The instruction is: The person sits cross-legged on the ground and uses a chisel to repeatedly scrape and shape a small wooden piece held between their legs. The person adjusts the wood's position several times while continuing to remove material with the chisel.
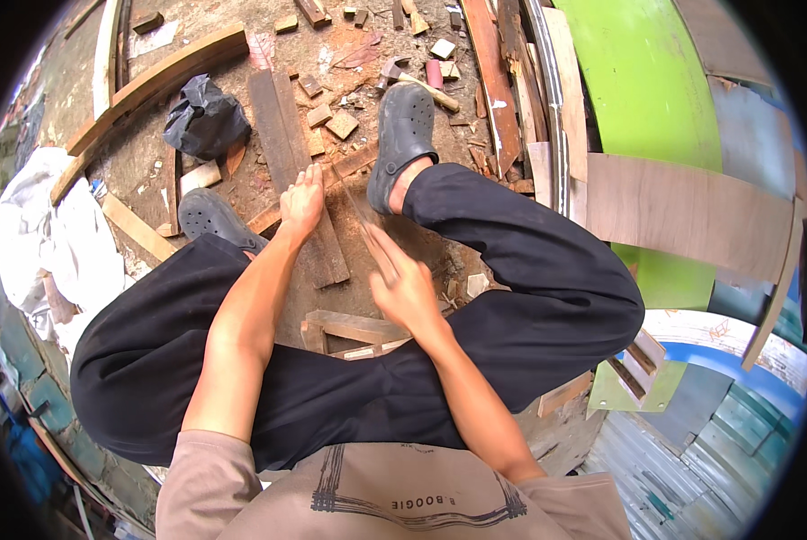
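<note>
My left hand (pixel 302 205) presses down with its fingers closed on a narrow reddish wood strip (pixel 356 162). That strip lies across a dark plank (pixel 282 135) on the ground between my feet. Just right of it, my right hand (pixel 403 286) is closed on what looks like a handsaw (pixel 353 200). Its thin blade is seen almost edge-on, slanting up and left to the strip; the handle is hidden in my palm. Beside the strip's right end is my right shoe (pixel 403 135), while my left shoe (pixel 214 219) stands left of the plank.
A hammer (pixel 426 90) and several small wood blocks (pixel 341 124) lie beyond the strip. Leftward are a black plastic bag (pixel 207 119), a long timber (pixel 156 81) and a white cloth (pixel 57 238). Boards (pixel 491 81) and a green panel (pixel 642 72) lie right. A wood frame (pixel 354 326) sits nearer me.
</note>
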Tool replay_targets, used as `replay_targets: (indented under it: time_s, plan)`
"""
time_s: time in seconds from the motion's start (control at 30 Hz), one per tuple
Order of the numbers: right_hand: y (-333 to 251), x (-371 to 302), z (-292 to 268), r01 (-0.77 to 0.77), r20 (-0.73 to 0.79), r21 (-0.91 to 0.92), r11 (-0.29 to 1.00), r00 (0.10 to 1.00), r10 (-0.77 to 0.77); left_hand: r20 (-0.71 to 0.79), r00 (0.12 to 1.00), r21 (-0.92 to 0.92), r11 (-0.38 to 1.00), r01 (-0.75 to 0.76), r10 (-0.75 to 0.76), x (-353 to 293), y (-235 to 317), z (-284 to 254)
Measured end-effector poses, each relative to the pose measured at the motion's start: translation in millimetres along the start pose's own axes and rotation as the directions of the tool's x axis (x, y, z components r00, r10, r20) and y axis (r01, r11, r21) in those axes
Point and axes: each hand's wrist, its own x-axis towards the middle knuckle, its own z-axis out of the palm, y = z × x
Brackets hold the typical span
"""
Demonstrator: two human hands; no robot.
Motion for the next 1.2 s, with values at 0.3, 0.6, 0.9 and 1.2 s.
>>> replay_targets:
  time_s: [0.3,0.6,0.9,1.2]
  plan:
    - [-25,-53,-29,0.066,0.034,-0.060,0.996,0.997,-0.064,0.008,1.000,0.015,0.999,0.028,-0.028,-10,6,-4]
    - [-14,-1,4,-0.067,0.057,-0.087,0.994,0.996,0.073,0.045,0.997,-0.032,0.998,0.062,-0.061,-10,10,-13]
    - [4,17,17,-0.002,0.009,-0.128,0.992,1.000,0.003,-0.050,0.992,-0.162,0.981,0.109,-0.118,-13,18,-6]
    - [5,40,37,-0.029,0.007,-0.094,0.995,1.000,0.030,0.182,0.957,-0.205,0.944,0.260,-0.224,-38,18,-25]
